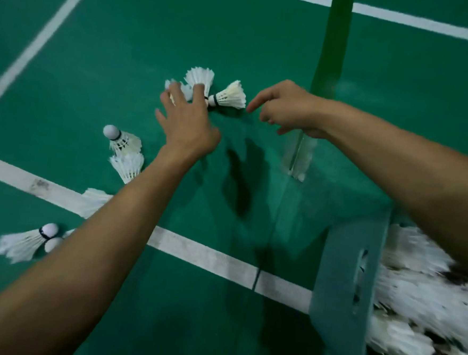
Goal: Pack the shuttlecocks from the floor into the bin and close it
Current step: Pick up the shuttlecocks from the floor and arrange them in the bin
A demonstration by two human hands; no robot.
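Head view: left hand [186, 124] spread wide, fingers [177, 95] touching the shuttlecock cluster [227, 95], nothing gripped. Right hand [284, 108] loosely curled, empty, just beside it. Bin [342, 282] sat lower right, heaped full. Risk: a hasty sweep could crush feathers or scatter shuttlecocks. Post [332, 45] stood close behind; floor [125, 45] leftward gave room.

The floor [125, 45] is a green court mat. One white line [43, 36] runs up the far left side. Another white line [404, 18] crosses the far right corner. A third white line [208, 254] runs across the near part, with a grey smudge [39, 186] on it. A green post [332, 45] stands at the far side. Dark shadows [238, 183] lie on the floor near the middle.
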